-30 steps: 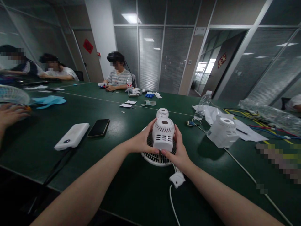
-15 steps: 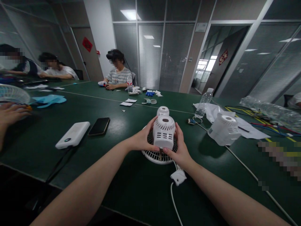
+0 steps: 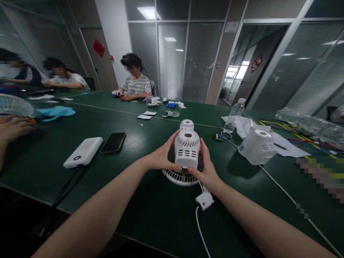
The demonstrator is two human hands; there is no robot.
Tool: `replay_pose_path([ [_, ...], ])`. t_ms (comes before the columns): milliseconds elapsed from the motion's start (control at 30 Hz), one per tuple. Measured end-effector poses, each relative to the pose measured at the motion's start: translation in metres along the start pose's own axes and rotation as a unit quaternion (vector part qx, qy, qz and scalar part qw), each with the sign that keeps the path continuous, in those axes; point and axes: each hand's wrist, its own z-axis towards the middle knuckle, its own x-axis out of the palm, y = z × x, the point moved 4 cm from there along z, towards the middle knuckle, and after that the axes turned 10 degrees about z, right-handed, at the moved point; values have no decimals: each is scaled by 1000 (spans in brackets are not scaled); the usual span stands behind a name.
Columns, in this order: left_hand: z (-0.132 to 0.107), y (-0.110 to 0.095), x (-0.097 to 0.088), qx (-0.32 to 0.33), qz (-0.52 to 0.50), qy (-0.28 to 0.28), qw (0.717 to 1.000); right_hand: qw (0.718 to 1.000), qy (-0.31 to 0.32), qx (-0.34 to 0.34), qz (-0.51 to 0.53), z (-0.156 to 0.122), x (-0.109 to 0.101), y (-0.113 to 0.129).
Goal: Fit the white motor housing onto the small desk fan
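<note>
Both of my hands are wrapped round a white vented fan motor cover (image 3: pixel 187 143). My left hand (image 3: pixel 162 157) grips its left side, and my right hand (image 3: pixel 209 172) grips the right, with both thumbs at the near lower edge. Below it lies a round white fan grille (image 3: pixel 176 177), partly hidden by the cover and my hands. Just behind the cover a smaller round white vented piece (image 3: pixel 186 124) shows. A white cord (image 3: pixel 199 227) runs toward me from a small white block (image 3: pixel 205 200) beside my right wrist.
Left of my hands lie a phone (image 3: pixel 113 142) and a white power bank (image 3: pixel 84 152). To the right stand another white fan housing (image 3: pixel 258 147) and a water bottle (image 3: pixel 234 115). Clear fan blades (image 3: pixel 171 113) lie farther back. Another person's hand (image 3: pixel 14 127) is at far left.
The view has shifted very slightly. My hands keep the same hold on the motor cover over the grille.
</note>
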Motion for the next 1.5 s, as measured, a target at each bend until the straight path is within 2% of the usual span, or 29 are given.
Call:
replay_pose_path([
  [133,-1,0,0,-12,-24,17,999,1000,7,-4,-6,-1,0,0],
  [433,-1,-5,1,-13,40,26,999,1000,10,-1,-23,-2,1,4],
  [733,-1,-6,-1,-21,48,27,998,999,12,2,-37,0,2,9],
  [1067,-2,0,-2,-17,95,33,995,998,19,9,-56,1,2,7],
  [1167,-3,2,-3,-20,112,39,993,998,35,14,-40,2,0,7],
  [1367,-3,6,-4,-20,112,31,993,994,82,2,67,4,-8,2],
  [1500,-3,7,-5,-31,95,27,995,995,76,27,61,5,-8,-2],
])
